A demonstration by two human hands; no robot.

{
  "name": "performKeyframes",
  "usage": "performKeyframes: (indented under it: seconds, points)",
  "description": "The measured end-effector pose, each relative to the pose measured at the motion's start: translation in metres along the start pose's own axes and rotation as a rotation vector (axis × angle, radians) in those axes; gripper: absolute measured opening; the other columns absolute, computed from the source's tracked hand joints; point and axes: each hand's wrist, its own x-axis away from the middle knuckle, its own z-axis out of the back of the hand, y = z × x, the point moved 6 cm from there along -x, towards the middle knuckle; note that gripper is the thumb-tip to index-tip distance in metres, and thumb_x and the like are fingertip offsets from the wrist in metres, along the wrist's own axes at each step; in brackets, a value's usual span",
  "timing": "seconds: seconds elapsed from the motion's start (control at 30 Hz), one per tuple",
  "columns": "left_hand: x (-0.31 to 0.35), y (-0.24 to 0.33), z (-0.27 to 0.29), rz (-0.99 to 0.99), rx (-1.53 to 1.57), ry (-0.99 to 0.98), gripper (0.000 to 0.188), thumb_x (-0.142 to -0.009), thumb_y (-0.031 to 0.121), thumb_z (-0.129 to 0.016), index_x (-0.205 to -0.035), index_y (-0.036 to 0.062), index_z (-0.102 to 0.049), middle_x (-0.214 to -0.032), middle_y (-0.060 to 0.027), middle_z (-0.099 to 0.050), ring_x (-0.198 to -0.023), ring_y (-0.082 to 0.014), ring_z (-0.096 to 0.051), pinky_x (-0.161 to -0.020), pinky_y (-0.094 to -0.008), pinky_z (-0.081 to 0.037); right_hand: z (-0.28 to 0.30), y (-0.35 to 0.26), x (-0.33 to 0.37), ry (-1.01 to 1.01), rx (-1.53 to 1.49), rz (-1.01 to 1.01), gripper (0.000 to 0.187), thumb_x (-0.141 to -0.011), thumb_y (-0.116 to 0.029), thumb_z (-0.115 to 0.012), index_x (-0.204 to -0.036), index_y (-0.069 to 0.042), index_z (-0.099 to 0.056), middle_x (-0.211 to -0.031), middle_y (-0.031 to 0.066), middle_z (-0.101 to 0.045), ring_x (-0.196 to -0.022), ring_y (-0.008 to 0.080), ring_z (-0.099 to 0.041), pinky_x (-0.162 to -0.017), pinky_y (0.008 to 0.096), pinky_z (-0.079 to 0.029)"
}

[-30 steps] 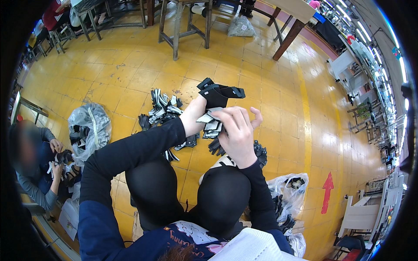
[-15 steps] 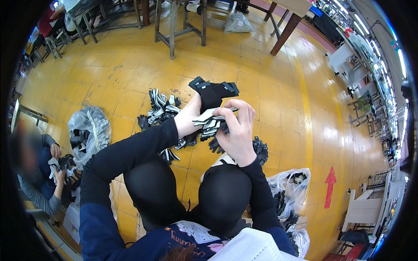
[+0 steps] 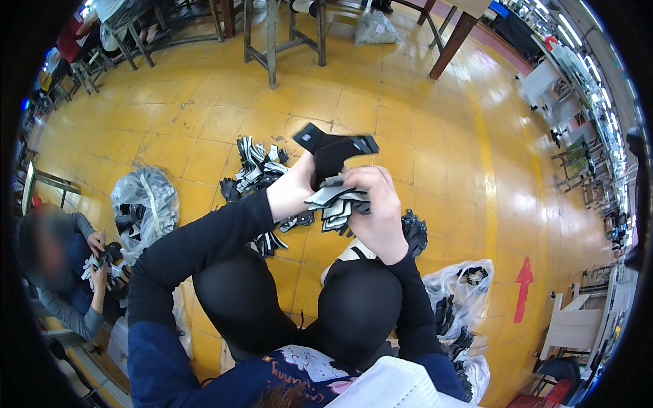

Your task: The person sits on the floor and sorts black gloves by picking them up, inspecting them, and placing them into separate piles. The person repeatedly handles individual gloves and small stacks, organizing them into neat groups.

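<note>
The left hand (image 3: 292, 194) is pinching a black cut piece (image 3: 333, 151) by its lower end, lifting it above the knees; the right hand (image 3: 377, 207) is closing around a stack (image 3: 338, 202) of grey-and-black pieces, fingers curled over the top, thumb hidden beneath. The piece is looking thin, light and floppy — likely fabric or synthetic leather — so it is probably drooping unless held near a broad end, and a pinch at its narrow stem seems the surest hold. The stack is apt to fan and slip, so a full wrap around its middle suits it. Both forearms are rising from the lap, wrists bent inward, hands touching. On the floor (image 3: 204, 115) beyond the knees a pile (image 3: 255, 166) of similar pieces is lying — near a plastic bag (image 3: 146, 204) toward the left.
</note>
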Motion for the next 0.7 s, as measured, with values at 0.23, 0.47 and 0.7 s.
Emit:
performKeyframes:
  seconds: [0.23, 0.47, 0.7]
  points:
    - [0.001, -0.024, 0.007, 0.355, 0.767, 0.221, 0.03, -0.099, 0.029, -0.046, -0.117, 0.0053, -0.048, -0.107, -0.0071, -0.058, -0.103, -0.021, -0.056, -0.094, -0.0385, -0.044, 0.012, 0.023, 0.019, 0.0, -0.143, -0.136, 0.031, -0.067, 0.006, -0.073, -0.097, -0.002, -0.068, -0.1, 0.0108, -0.063, -0.102, 0.028, -0.064, -0.086, 0.0334, -0.051]
    - [0.014, -0.004, 0.063, -0.04, 0.623, 0.644, 0.018, -0.099, 0.024, -0.049, -0.102, 0.006, -0.048, -0.086, -0.0036, -0.055, -0.083, -0.0175, -0.054, -0.079, -0.0315, -0.045, 0.03, 0.085, 0.1, -0.234, -0.211, -0.362, 0.027, -0.07, 0.0, -0.074, -0.096, -0.003, -0.07, -0.096, 0.0089, -0.072, -0.091, 0.0232, -0.069, -0.082, 0.0308, -0.053]
    - [0.029, 0.008, 0.083, 0.044, 0.417, 0.582, 0.014, -0.088, 0.004, -0.047, -0.101, 0.0047, -0.045, -0.089, -0.0041, -0.049, -0.085, -0.0172, -0.049, -0.079, -0.0297, -0.042, -0.005, 0.182, 0.168, -0.559, -0.219, -0.79, 0.03, -0.073, -0.017, -0.078, -0.088, 0.005, -0.064, -0.073, 0.0145, -0.063, -0.066, 0.0145, -0.056, -0.066, 0.0305, -0.046]
